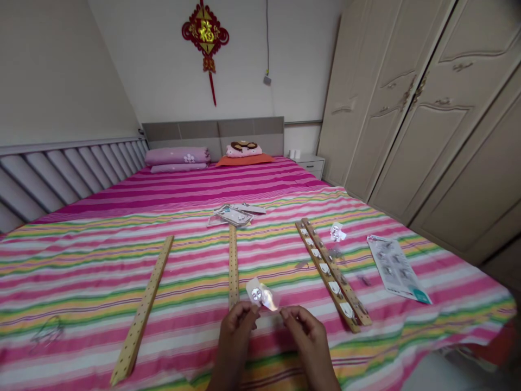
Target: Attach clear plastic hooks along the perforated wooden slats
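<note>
In front of me, my left hand (239, 326) is closed in a pinch on a small white card with a shiny silvery piece (256, 294). A clear, glinting plastic wrapper (269, 300) hangs off its right side. The fingers of my right hand (306, 331) pinch the wrapper's right end. Just beyond my left hand lies a drilled wooden strip (233, 266). To the right, two wooden strips (325, 269) lie side by side, bearing small metal pieces, several with white cards. The exact kind of the small piece is unclear.
Another drilled strip (144, 309) lies at left, near thin clear plastic (49, 330). Packets (234, 215) sit behind the middle strip. A shiny piece (337, 232) and a blister sheet (396, 269) are at right. Everything rests on a striped bedsheet (195, 304).
</note>
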Available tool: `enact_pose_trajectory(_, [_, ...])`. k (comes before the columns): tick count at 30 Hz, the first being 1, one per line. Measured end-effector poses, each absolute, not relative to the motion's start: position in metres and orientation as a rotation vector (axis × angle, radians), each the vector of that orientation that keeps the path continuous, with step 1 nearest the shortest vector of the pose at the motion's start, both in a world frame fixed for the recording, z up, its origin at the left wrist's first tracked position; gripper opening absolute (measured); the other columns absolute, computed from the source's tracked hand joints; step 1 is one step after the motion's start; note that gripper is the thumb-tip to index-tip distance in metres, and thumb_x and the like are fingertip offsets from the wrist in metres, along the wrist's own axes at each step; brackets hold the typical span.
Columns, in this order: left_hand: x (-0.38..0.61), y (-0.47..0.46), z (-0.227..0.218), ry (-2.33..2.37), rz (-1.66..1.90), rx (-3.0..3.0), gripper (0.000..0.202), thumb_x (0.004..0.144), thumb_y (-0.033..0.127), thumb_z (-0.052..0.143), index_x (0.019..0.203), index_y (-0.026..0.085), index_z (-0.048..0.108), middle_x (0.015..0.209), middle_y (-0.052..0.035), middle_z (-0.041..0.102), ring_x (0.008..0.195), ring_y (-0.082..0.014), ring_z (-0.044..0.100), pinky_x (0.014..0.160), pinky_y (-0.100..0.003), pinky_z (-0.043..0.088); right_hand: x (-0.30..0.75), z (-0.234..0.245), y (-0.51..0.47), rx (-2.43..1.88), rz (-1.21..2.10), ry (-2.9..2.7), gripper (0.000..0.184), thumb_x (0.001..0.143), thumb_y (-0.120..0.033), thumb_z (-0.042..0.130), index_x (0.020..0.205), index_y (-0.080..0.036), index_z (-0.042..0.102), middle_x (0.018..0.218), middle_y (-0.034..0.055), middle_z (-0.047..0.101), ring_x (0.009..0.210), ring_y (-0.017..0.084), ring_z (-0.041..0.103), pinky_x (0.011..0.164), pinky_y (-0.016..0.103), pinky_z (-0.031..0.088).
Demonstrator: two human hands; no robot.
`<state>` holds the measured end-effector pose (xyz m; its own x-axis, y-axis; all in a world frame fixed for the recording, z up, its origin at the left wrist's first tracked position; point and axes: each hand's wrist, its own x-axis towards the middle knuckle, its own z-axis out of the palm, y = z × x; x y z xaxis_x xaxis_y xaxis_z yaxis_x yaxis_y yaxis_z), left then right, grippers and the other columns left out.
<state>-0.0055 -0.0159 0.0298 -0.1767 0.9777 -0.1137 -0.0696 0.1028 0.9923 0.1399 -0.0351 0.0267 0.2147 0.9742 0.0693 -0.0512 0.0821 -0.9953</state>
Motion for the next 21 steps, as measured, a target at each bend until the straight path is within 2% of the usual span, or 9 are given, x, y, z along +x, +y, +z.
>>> enact_pose_trajectory(4, [-0.001,-0.02,0.034,1.317,1.28,1.015,0.035,0.063,0.05,0.071,0.065,0.016,0.064,0.058,0.0023,0.055,0.055,-0.0099,0.045,0.054,-0.021,0.037,0.139,0.029,-0.03,-1.181,1.199,-0.934,0.032,0.065,-0.046,0.069,0.06,-0.016,0.063,0.053,-0.0013,0.05,0.053,0.012,0.042,0.049,0.023,0.033])
enact_pose_trajectory(10, [0.0,-0.019,0.036,1.29,1.267,0.997,0.033,0.063,0.048,0.071,0.064,0.016,0.063,0.059,0.0028,0.055,0.054,-0.009,0.044,0.052,-0.02,0.035,0.137,0.029,-0.024,-1.156,1.245,-0.854,0.03,0.06,-0.044,0.07,0.056,-0.016,0.061,0.052,-0.0018,0.049,0.053,0.012,0.04,0.052,0.024,0.033])
enact_pose_trajectory(16, [0.002,-0.021,0.041,1.16,1.201,0.747,0.033,0.06,0.041,0.076,0.057,0.015,0.057,0.052,0.0059,0.046,0.047,-0.0042,0.035,0.045,-0.016,0.027,0.141,0.025,-0.02,-1.138,1.224,-0.956,0.025,0.064,-0.039,0.067,0.058,-0.016,0.06,0.051,-0.005,0.039,0.05,0.01,0.032,0.048,0.022,0.025])
enact_pose_trajectory(21, [0.008,-0.022,0.048,1.09,1.192,0.41,0.028,0.053,0.027,0.079,0.054,0.014,0.054,0.052,0.0063,0.046,0.045,-0.0019,0.037,0.041,-0.012,0.028,0.142,0.024,-0.018,-1.15,1.015,-1.132,0.02,0.07,-0.033,0.062,0.06,-0.016,0.061,0.052,-0.0059,0.036,0.048,0.009,0.031,0.046,0.023,0.025])
